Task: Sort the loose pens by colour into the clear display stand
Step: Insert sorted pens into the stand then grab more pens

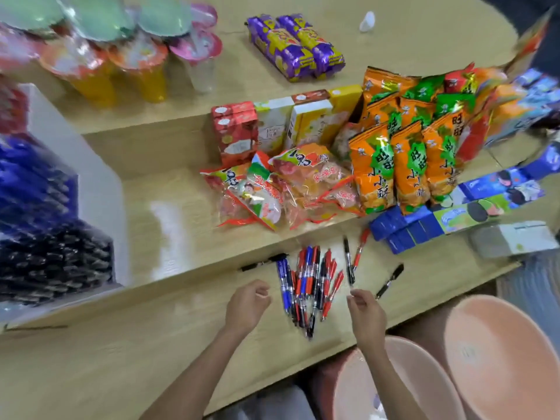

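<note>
1. At the front edge of the wooden counter (121, 359), the left hand (247, 301) hovers with its fingers loosely curled, holding nothing and touching nothing.
2. Right hand (365, 313): fingers bent, thumb and forefinger tips drawn near each other just below the lower end of a black pen (348, 262). Whether they pinch it cannot be told.
3. Between the two hands lies the pile of loose pens (309, 283), blue, red and black mixed, lying roughly parallel. It is just beside the left fingertips and near the right ones.
4. Stray pens lie around the pile: a red pen (360, 247) beside the black one, a second black pen (391, 280) to the right of the right hand, and a third black pen (263, 262) on the step edge to the left.
5. Clear display stand (100, 183): far left, well apart from both hands, blurred; blue pens fill its upper part and black pens its lower part.
6. Behind the pens, on the stepped shelf, stand orange snack bags (394, 165), blue biscuit boxes (403, 228) and red cartons (236, 131).
7. Pink basins (500, 359) sit below the counter at the lower right.
</note>
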